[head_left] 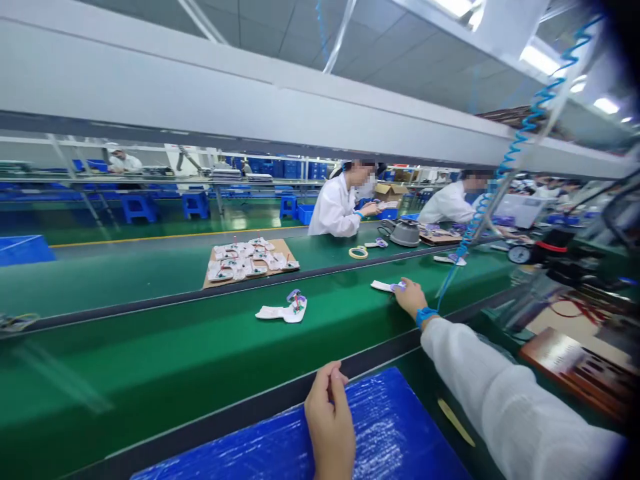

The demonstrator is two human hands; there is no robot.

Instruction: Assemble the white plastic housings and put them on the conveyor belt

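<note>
Reaching out over the green conveyor belt [200, 340], my right hand [412, 296] has its fingers closed on the wide end of a white handle-shaped plastic part [383, 286]. A bit of purple shows at the fingertips, and the narrow end points left. My left hand [329, 413] hovers over a shiny blue board [385, 420], fingers curled in toward the thumb and nothing visible in them. Between the hands and further left, a similar white part [280, 312] lies on the belt, with a green circuit piece and a purple ring on it.
Beyond the belt, a cardboard sheet [206, 279] bears several white parts. A tape roll [358, 253] lies near a co-worker in white [334, 207]. A coiled blue hose [525, 137] hangs at right, above a pressure gauge [520, 254] and a metal fixture [555, 350].
</note>
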